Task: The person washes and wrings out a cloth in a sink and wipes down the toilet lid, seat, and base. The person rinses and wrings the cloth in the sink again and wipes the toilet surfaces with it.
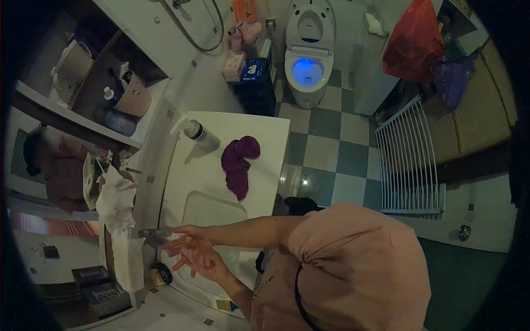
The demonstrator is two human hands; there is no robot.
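Note:
Over the white sink (218, 203), my right hand (190, 234) and my left hand (201, 262) are together, wet-looking and overlapping. Their fingers are stretched out and partly spread, and neither hand holds an object. Part of the palms is hidden where one hand crosses the other. Just beyond the fingertips is a grey metal faucet (156, 236). A crumpled purple cloth (238, 165) lies on the counter (268, 132) on the right-arm side of the basin. Near it stands a pump bottle (201, 135) with a dark-lettered label.
White cloths (117, 198) hang by the mirror behind the faucet. A shelf holds a pink cup (133, 96) and bottles. A toilet (308, 71) with a raised lid stands beyond the counter. A white rack (409, 160) and a red bag (413, 44) are across the checkered floor.

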